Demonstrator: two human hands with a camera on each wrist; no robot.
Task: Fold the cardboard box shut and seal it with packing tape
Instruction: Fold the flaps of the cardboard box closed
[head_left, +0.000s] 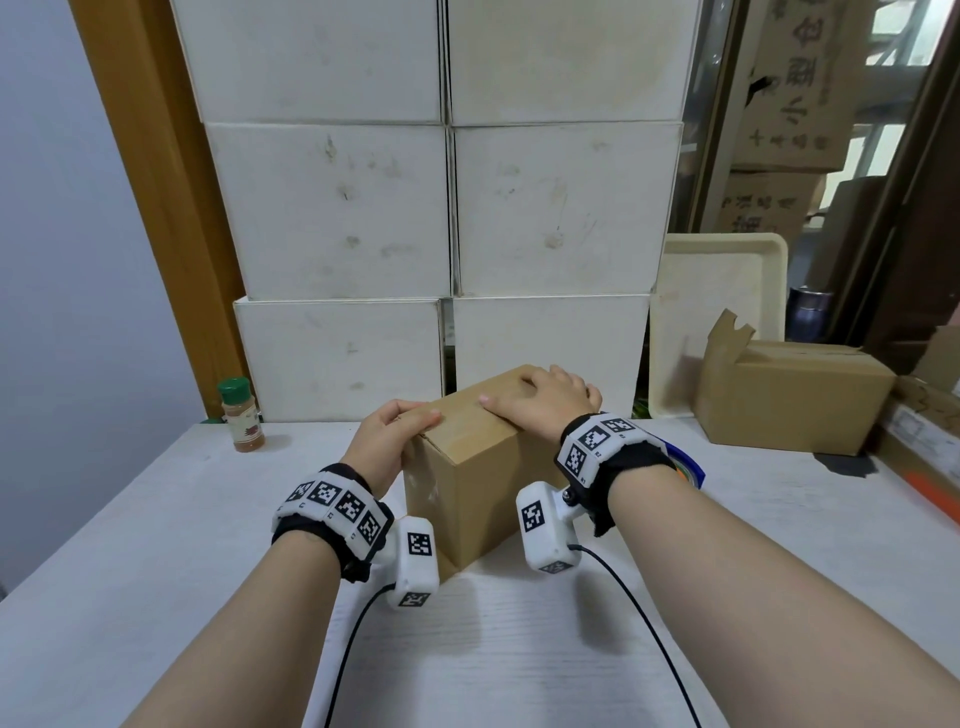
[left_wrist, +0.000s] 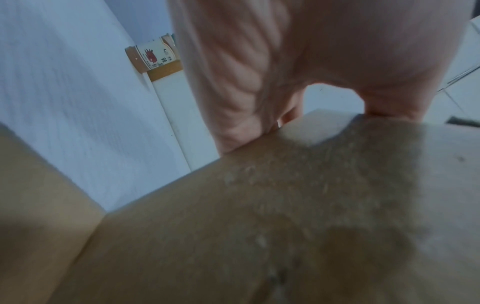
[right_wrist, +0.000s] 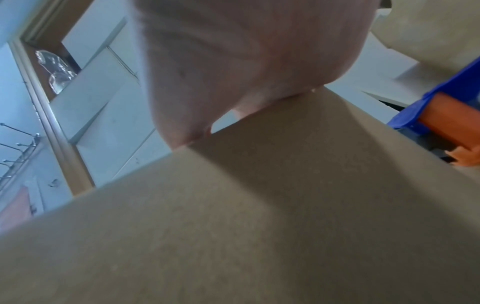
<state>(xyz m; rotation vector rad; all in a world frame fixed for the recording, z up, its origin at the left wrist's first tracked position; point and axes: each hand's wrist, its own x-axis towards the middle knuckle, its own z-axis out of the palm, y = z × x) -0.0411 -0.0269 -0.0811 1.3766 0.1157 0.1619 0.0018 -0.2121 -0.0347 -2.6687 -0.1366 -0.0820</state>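
Note:
A small brown cardboard box stands on the white table, its top flaps folded down flat. My left hand grips the near left top corner, thumb on the top and fingers down the left side. My right hand lies flat on the top and presses the flaps. The left wrist view shows the left hand on the box edge. In the right wrist view the right hand rests on the box. A blue and orange tape dispenser sits behind my right wrist.
White boxes are stacked against the back of the table. A spice bottle with a green cap stands at the back left. At the right are a second cardboard box and a cream tray leaning upright.

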